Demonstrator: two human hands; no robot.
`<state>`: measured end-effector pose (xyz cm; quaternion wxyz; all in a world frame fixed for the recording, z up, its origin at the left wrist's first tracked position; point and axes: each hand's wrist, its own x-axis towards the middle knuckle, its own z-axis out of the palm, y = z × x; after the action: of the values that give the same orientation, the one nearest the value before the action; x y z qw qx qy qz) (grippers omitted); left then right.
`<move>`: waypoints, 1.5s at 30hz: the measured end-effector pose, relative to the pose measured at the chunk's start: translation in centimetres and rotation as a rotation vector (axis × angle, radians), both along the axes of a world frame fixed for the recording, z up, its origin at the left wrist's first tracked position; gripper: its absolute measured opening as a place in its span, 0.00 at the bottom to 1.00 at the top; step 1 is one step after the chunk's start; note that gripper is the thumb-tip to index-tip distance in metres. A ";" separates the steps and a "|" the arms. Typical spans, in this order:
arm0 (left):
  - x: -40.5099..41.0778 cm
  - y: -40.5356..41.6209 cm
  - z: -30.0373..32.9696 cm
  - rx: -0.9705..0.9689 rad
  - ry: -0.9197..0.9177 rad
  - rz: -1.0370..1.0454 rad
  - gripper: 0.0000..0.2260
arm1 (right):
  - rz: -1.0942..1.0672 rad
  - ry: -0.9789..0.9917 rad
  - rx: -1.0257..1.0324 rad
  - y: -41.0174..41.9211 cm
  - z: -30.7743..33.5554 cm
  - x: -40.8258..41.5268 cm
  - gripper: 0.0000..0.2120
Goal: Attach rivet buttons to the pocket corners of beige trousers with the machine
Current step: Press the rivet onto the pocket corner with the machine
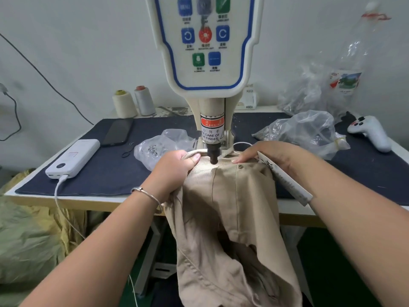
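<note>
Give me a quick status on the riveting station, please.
Left hand grips trousers; right hand presses them flat. Punch down on fabric. Fingers close beside it.

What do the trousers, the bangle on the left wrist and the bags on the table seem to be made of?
Trousers: woven cotton-like cloth, matte, fine ribbing visible. Bangle: probably metal, thin with a silvery shine. Bags: thin clear plastic, crinkled and glossy.
</note>
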<state>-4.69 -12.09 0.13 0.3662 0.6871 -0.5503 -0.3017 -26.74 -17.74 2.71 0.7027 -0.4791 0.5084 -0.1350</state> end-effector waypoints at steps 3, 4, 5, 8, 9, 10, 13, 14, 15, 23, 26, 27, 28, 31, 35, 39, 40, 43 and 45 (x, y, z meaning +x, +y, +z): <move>0.1 -0.7 -0.5 0.007 -0.048 -0.003 0.19 | -0.073 -0.027 -0.010 0.0 -0.9 0.7 0.06; 0.2 -0.7 -0.7 0.006 -0.057 -0.004 0.18 | -0.082 -0.009 -0.064 -0.1 -1.3 0.9 0.08; 0.3 -0.6 -1.0 0.005 -0.054 -0.004 0.18 | -0.081 0.022 -0.141 -0.1 -1.7 1.0 0.11; 0.3 -0.1 -2.0 0.000 0.008 -0.016 0.18 | -0.046 0.071 -0.327 -0.2 -2.7 0.9 0.15; 0.3 0.0 -2.2 -0.009 0.025 -0.016 0.19 | -0.030 0.067 -0.359 -0.3 -3.0 0.8 0.16; 0.3 0.0 -2.4 -0.019 0.035 -0.014 0.19 | -0.019 0.063 -0.381 -0.3 -3.3 0.7 0.16; 0.3 -0.2 -2.6 -0.026 0.060 -0.026 0.18 | -0.005 0.053 -0.421 -0.3 -3.9 0.4 0.15; 0.3 -0.3 -2.6 -0.017 0.069 -0.033 0.17 | 0.005 0.041 -0.417 -0.3 -3.8 0.3 0.15; 0.3 -0.3 -2.6 -0.008 0.081 -0.039 0.16 | 0.028 0.030 -0.403 -0.3 -3.7 0.1 0.16; 1.0 -0.3 -3.3 -0.016 0.107 -0.063 0.22 | 0.138 0.020 -0.271 -1.1 -3.4 -0.2 0.20; 1.4 -0.2 -3.7 -0.011 0.147 -0.101 0.19 | 0.131 -0.031 -0.236 -1.1 -3.6 -0.3 0.15; 1.5 -0.2 -3.8 -0.004 0.182 -0.119 0.16 | 0.129 -0.043 -0.232 -1.1 -3.6 -0.3 0.11; 1.7 -0.2 -3.9 0.005 0.224 -0.138 0.13 | 0.127 -0.052 -0.241 -1.1 -3.7 -0.4 0.09; 2.0 -0.2 -4.1 0.020 0.261 -0.169 0.09 | 0.121 -0.049 -0.296 -1.1 -4.0 -0.3 0.12; 2.3 -0.3 -4.3 0.015 0.242 -0.186 0.08 | 0.137 -0.035 -0.340 -0.9 -4.1 -0.1 0.13; 2.5 -0.2 -4.3 0.012 0.270 -0.213 0.07 | 0.135 -0.089 -0.308 -1.1 -4.5 -0.4 0.17; 2.5 -0.2 -4.3 0.014 0.270 -0.216 0.07 | 0.141 -0.101 -0.297 -1.2 -4.6 -0.4 0.18; 2.6 -0.2 -4.2 0.023 0.261 -0.220 0.07 | 0.146 -0.132 -0.261 -1.3 -4.7 -0.5 0.19; 2.6 -0.2 -4.2 0.023 0.281 -0.214 0.06 | 0.148 -0.146 -0.233 -1.4 -4.8 -0.6 0.20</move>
<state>-2.14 -12.29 -4.07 0.3971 0.5798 -0.5604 -0.4383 -27.31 -19.15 -2.06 0.6852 -0.5826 0.4003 -0.1754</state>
